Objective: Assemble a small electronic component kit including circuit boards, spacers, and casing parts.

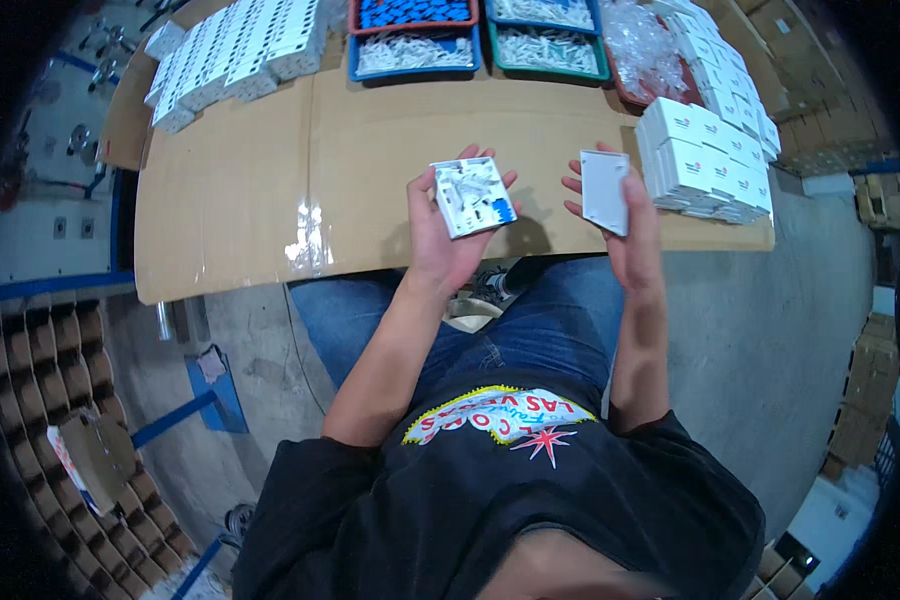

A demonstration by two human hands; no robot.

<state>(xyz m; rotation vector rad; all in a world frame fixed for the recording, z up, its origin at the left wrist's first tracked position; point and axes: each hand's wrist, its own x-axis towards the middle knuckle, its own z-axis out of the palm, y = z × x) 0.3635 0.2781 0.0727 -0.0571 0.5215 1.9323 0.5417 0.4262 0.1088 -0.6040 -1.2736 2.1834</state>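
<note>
Over the front part of the cardboard-covered table, my left hand [442, 235] holds a shallow white square box [472, 197] from below, thumb along its left edge. Small white parts and a blue piece at one corner lie inside the box. To the right, my right hand [638, 225] grips a flat white rectangular lid [604, 192] by its right edge, fingers behind it. The lid is tilted upright and stays apart from the box. What the lid's far side looks like is hidden.
Stacked white boxes stand at the far left [235, 55] and the right [705, 160]. Along the back are a blue tray [354, 75] of white parts, a red tray [354, 30] of blue parts, a green tray [604, 76] and clear plastic bags [650, 45]. The table's front edge borders my lap.
</note>
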